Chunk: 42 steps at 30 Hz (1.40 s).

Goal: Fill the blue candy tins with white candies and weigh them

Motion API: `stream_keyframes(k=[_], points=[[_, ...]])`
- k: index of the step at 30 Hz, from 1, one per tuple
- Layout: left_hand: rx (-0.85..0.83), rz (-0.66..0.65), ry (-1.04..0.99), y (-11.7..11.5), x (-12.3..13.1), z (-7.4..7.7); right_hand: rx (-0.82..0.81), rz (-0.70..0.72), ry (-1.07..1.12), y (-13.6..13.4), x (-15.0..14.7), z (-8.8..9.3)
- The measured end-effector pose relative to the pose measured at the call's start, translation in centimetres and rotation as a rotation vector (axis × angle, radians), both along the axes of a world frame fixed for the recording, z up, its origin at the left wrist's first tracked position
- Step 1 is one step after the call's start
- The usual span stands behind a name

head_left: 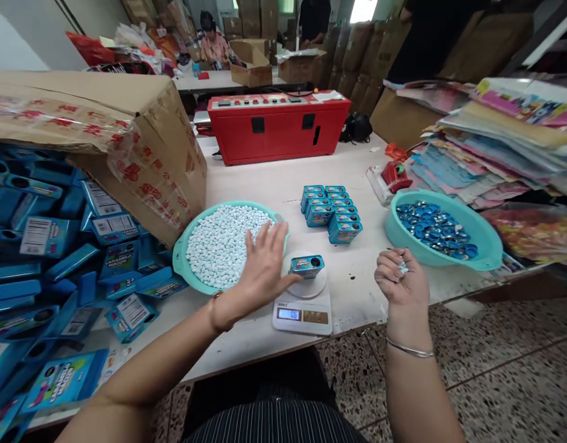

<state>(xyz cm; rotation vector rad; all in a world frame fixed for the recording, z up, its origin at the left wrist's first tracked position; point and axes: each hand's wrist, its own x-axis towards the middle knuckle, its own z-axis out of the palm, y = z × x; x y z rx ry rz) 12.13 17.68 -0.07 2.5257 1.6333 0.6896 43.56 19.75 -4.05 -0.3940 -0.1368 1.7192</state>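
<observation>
My left hand point(264, 261) is spread over the right side of a turquoise basin point(179, 261) full of small pale candies point(223, 243), and nothing shows in its fingers. Beside its thumb, a small blue candy box point(306, 266) with a dark round hole in its top stands on a white digital scale point(302, 314). The display seems to read 0.6. My right hand point(402, 275) is curled palm up around a few pale candies, off the table's front edge. A second turquoise basin point(489, 255), holding blue and silver round caps point(433, 227), lies just beyond it.
Several filled-looking blue boxes point(332, 212) stand in rows behind the scale. On the left, a tipped carton point(149, 154) spills many blue boxes point(48, 237). A red machine point(278, 129) sits at the back. Stacked printed sheets point(486, 147) rise at right. People are farther back.
</observation>
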Motion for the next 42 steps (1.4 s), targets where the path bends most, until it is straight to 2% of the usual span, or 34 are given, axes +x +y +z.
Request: stream_keyframes(k=[3,4,6,9,13,21,25,31,37,42], points=[[0.194,0.163,-0.068,-2.4,-3.3,3.8,-0.032,-0.054,0.035,-0.1,0.2,-0.4],[0.229,0.201,-0.084,-3.1,-4.2,4.6,-0.041,-0.073,0.044,-0.1,0.2,-0.6],[0.257,0.228,-0.103,-4.1,-5.8,4.9,-0.055,-0.103,0.056,-0.1,0.0,-1.1],[0.22,0.233,-0.103,-4.7,-7.0,3.4,-0.08,-0.136,0.066,-0.2,-0.4,-1.9],[0.159,0.216,-0.106,-4.4,-6.8,0.9,-0.113,-0.141,0.066,-0.3,-0.4,-2.4],[-0.067,0.038,-0.131,-1.5,-2.1,-2.1,-0.112,-0.138,0.064,-0.1,0.0,-2.5],[-0.18,-0.058,-0.102,-0.1,0.6,-2.4,-0.113,-0.102,0.038,0.4,-0.8,-2.1],[-0.242,-0.08,-0.054,0.9,2.7,-2.4,-0.156,-0.076,-0.044,1.3,-4.1,-0.4],[-0.19,-0.05,-0.071,0.4,2.7,-3.5,-0.169,-0.082,-0.226,2.4,-9.6,1.7],[-0.16,0.026,-0.092,-0.4,1.6,-4.4,-0.136,-0.198,-0.416,3.0,-12.8,2.2]])
